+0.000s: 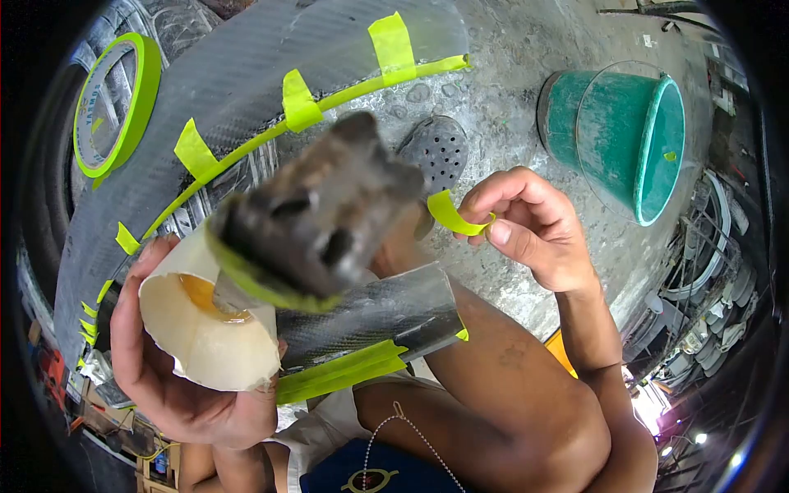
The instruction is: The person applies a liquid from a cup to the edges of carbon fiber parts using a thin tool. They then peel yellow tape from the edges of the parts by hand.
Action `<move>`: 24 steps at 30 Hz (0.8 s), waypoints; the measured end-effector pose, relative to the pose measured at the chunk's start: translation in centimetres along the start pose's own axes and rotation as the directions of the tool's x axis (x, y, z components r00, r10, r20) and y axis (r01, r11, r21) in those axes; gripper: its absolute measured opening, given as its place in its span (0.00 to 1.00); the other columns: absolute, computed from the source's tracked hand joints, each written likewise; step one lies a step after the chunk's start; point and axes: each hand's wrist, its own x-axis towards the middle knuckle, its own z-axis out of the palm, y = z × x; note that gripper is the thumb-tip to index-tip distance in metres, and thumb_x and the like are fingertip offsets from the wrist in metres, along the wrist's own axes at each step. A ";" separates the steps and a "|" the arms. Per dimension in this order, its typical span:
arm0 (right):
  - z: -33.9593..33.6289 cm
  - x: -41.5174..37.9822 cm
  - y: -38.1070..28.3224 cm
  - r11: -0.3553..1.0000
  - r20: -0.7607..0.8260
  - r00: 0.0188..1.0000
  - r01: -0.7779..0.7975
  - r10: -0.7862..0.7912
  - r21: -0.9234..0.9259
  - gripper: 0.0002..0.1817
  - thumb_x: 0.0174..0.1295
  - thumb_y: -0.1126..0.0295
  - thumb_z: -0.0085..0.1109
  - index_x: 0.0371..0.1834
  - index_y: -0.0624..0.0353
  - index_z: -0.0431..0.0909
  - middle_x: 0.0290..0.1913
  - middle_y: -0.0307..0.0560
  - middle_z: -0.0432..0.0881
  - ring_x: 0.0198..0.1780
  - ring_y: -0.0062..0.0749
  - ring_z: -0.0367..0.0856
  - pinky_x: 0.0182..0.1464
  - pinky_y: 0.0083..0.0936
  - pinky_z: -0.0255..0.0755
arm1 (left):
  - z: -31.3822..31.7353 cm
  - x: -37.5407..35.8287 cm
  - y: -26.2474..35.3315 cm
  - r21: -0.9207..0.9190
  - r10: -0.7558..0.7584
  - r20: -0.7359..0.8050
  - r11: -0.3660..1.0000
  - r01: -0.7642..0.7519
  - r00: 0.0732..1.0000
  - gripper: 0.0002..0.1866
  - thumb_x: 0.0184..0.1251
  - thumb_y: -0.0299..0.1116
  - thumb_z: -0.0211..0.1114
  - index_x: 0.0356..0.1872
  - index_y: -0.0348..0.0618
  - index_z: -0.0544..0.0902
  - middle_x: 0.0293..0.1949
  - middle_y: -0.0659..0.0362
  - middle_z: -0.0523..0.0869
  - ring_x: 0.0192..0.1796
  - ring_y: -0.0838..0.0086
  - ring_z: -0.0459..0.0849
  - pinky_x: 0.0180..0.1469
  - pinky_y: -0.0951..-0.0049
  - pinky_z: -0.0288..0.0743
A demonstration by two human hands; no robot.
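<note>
My left hand (181, 394) is wrapped round a torn cream cup (222, 353) with amber liquid inside. A blurred dark, stained tool (320, 205) rises out of the cup toward the camera. Between the thumb and finger of my right hand (534, 230) is a short curled strip of yellow-green tape (448, 215). A dark carbon-weave piece (370, 316) edged with the same tape lies over my lap. Beyond my left hand is a long curved carbon-weave panel (246, 82), with tape along its edge and several tabs across it.
A tape roll (149, 107) rests on the panel at the upper left. On the grey floor (501, 107) a green bucket (567, 115) lies tilted toward the right. A perforated dark shoe (436, 152) shows beyond the tool. Assorted parts (723, 320) are piled at the far right.
</note>
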 end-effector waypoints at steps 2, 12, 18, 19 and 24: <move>0.0 -0.1 0.0 1.000 -0.017 1.000 -0.016 0.016 -0.013 0.13 0.72 0.78 0.60 0.57 0.63 0.76 0.51 0.42 0.83 0.56 0.24 0.81 0.57 0.25 0.76 | 0.0 0.0 0.2 0.005 -0.018 0.003 1.000 0.018 1.000 0.52 0.53 0.35 0.84 0.75 0.32 0.61 0.71 0.47 0.71 0.70 0.61 0.74 0.73 0.60 0.68; -0.5 0.0 0.1 0.970 0.060 0.987 0.157 -0.149 -0.187 0.10 0.70 0.75 0.64 0.52 0.63 0.80 0.51 0.43 0.83 0.51 0.26 0.80 0.54 0.27 0.75 | -0.4 -0.1 0.7 0.051 -0.024 -0.014 0.998 0.025 1.000 0.52 0.53 0.36 0.84 0.75 0.32 0.61 0.72 0.47 0.70 0.71 0.61 0.73 0.73 0.61 0.67; 0.2 0.2 -3.0 0.893 0.183 0.966 0.241 -0.182 -0.381 0.08 0.67 0.75 0.66 0.48 0.61 0.86 0.46 0.46 0.82 0.47 0.34 0.80 0.51 0.30 0.73 | -0.9 -0.1 0.7 0.066 -0.024 -0.040 0.997 0.027 0.999 0.50 0.56 0.36 0.83 0.75 0.32 0.62 0.71 0.47 0.72 0.69 0.61 0.75 0.71 0.61 0.70; 0.3 0.4 -3.5 0.857 0.251 0.954 0.262 -0.162 -0.443 0.09 0.66 0.74 0.67 0.48 0.58 0.87 0.44 0.45 0.80 0.46 0.34 0.79 0.50 0.30 0.73 | -1.0 -0.1 0.7 0.069 -0.022 -0.040 0.997 0.024 0.999 0.50 0.56 0.36 0.83 0.75 0.32 0.62 0.71 0.47 0.72 0.69 0.61 0.75 0.71 0.61 0.70; 1.2 1.2 -4.9 0.748 0.474 0.876 0.374 -0.090 -0.548 0.13 0.60 0.74 0.69 0.48 0.49 0.89 0.42 0.42 0.73 0.45 0.39 0.76 0.50 0.33 0.71 | -2.0 -0.3 -0.1 0.062 0.008 -0.119 0.998 0.000 0.993 0.47 0.57 0.35 0.81 0.75 0.32 0.64 0.69 0.46 0.74 0.68 0.61 0.76 0.70 0.62 0.71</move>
